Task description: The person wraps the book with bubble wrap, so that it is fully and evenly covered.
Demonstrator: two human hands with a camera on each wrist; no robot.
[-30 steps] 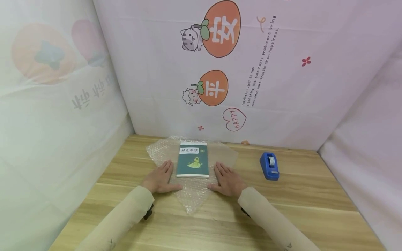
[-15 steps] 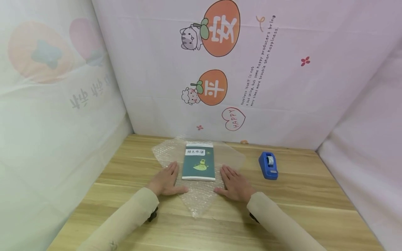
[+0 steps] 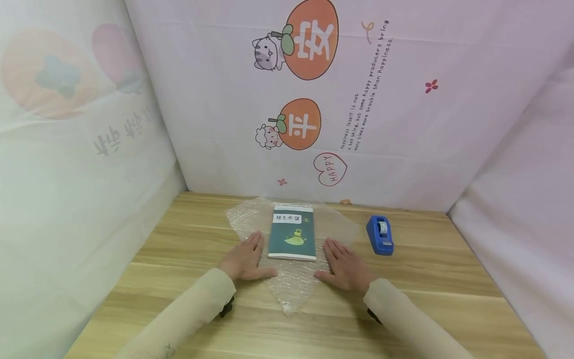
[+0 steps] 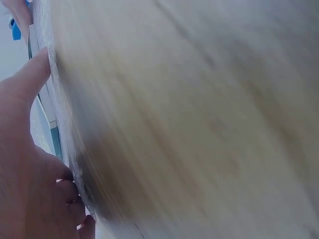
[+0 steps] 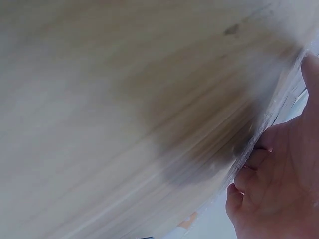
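A green book (image 3: 292, 233) with a white title label and a yellow-green leaf picture lies face up on a sheet of clear bubble wrap (image 3: 289, 284). One corner of the sheet points toward the person. Left of the book, my left hand (image 3: 244, 259) rests flat on the wrap, fingers straight and thumb spread inward. On the other side my right hand (image 3: 345, 264) lies the same way, mirrored. Neither hand touches the book in the head view. Both wrist views show the hands (image 4: 30, 164) (image 5: 284, 169) edge-on at the wrap, with fingertips partly hidden.
A blue tape dispenser (image 3: 380, 235) with a roll of tape stands to the right of the bubble wrap. The wooden table (image 3: 426, 299) meets a printed white cloth wall (image 3: 224, 124) at the back, and more white cloth hangs on both sides.
Both hands, the bubble wrap and the book on it have slid together to the right and slightly toward the person. The tape dispenser stays put on the table; the head view has shifted slightly.
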